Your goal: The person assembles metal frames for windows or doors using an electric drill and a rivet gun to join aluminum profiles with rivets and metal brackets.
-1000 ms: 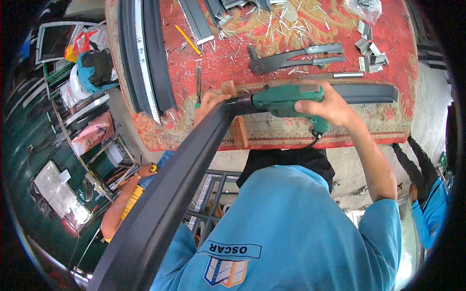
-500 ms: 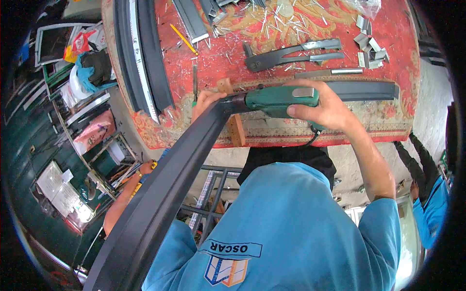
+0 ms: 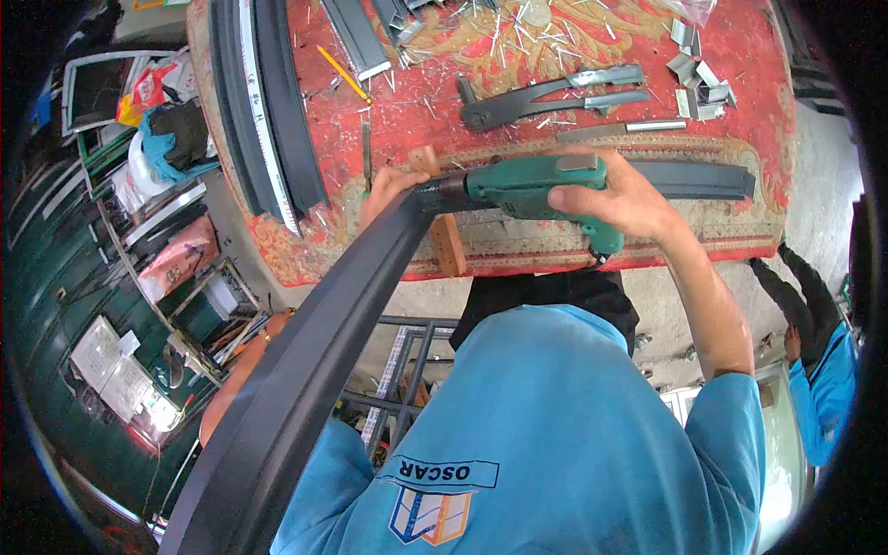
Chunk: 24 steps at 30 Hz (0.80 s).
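Little had shifted over the preceding second: both hands and the drill kept their stations at the near edge of the surface, the whole view merely sliding slightly, which suggested steady drilling rather than a change of step. Nearest the camera, at lower centre, lay the wearer's blue shirt [image 3: 546,435]. From the lower left, a long dark metal profile [image 3: 305,370] rose diagonally to the frame's centre, where its upper end met the drill tip. The left hand [image 3: 387,188] was clamped around that upper end, fingers curled over it, just beside a wooden block [image 3: 447,242] standing at the surface edge. The right hand [image 3: 620,199], right of centre, was closed tight on the body of a green electric drill [image 3: 536,183], held level with its nose pointing left into the profile. Beyond the drill, a second dark profile [image 3: 694,178] lay along the red patterned surface [image 3: 768,120]. Farther up, a hand riveter [image 3: 546,97] rested among scattered metal shavings, with a yellow pencil [image 3: 344,74] to the upper left and small metal brackets [image 3: 698,79] at the upper right. Another person's arm [image 3: 242,384] showed at lower left.
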Each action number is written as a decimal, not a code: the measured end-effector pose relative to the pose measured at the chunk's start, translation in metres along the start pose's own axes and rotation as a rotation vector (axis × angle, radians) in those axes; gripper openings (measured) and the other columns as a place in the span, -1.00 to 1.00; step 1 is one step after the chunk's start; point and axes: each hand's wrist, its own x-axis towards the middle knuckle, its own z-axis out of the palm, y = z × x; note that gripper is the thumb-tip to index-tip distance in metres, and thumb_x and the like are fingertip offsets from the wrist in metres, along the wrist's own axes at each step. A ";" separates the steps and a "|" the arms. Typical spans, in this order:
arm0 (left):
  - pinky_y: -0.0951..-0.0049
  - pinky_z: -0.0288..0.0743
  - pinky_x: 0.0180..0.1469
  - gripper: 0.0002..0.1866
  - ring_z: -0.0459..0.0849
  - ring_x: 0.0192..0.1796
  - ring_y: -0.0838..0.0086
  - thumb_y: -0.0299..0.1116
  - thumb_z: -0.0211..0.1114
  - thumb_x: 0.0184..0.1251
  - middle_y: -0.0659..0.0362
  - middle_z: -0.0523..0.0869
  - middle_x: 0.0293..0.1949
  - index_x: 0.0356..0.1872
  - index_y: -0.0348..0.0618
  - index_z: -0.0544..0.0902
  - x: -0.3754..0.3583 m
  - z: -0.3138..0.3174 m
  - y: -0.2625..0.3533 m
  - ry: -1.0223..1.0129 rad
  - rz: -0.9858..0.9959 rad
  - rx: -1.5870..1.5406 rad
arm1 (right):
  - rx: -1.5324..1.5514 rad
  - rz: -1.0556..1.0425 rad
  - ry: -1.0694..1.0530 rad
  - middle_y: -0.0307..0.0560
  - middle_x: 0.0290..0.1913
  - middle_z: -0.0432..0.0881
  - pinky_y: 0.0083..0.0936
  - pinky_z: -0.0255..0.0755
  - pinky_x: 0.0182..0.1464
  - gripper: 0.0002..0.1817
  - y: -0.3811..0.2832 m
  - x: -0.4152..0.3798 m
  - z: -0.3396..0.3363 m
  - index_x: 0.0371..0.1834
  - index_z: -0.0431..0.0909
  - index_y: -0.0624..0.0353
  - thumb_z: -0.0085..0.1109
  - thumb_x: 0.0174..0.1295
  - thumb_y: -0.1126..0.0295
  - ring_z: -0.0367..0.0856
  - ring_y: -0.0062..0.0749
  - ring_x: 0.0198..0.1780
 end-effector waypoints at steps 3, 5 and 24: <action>0.40 0.51 -0.13 -0.54 0.66 -0.16 0.32 -0.38 0.46 0.07 0.14 0.51 -0.22 0.07 0.04 0.65 0.000 -0.001 -0.005 -0.015 0.023 0.004 | 0.047 0.018 0.022 -0.20 -0.23 0.68 -0.50 0.49 -0.09 -0.52 0.003 0.000 0.001 0.03 0.61 0.21 0.38 0.13 0.14 0.60 -0.52 -0.19; 0.41 0.51 -0.09 -0.51 0.65 -0.12 0.30 -0.38 0.49 0.03 0.13 0.52 -0.20 0.08 0.02 0.65 0.001 -0.001 -0.006 -0.018 0.047 0.005 | 0.059 0.030 0.027 -0.20 -0.22 0.68 -0.50 0.49 -0.08 -0.52 0.006 0.000 0.001 0.04 0.61 0.21 0.37 0.13 0.14 0.60 -0.52 -0.19; 0.19 0.54 -0.28 -0.73 0.72 -0.37 0.15 -0.24 0.48 -0.07 0.02 0.71 -0.37 -0.35 -0.12 0.69 0.004 -0.016 -0.035 -0.235 0.026 0.231 | -0.028 0.025 0.066 -0.06 -0.10 0.69 -0.45 0.46 0.07 -0.44 0.007 -0.006 0.008 0.10 0.58 0.20 0.43 0.09 0.12 0.62 -0.40 -0.06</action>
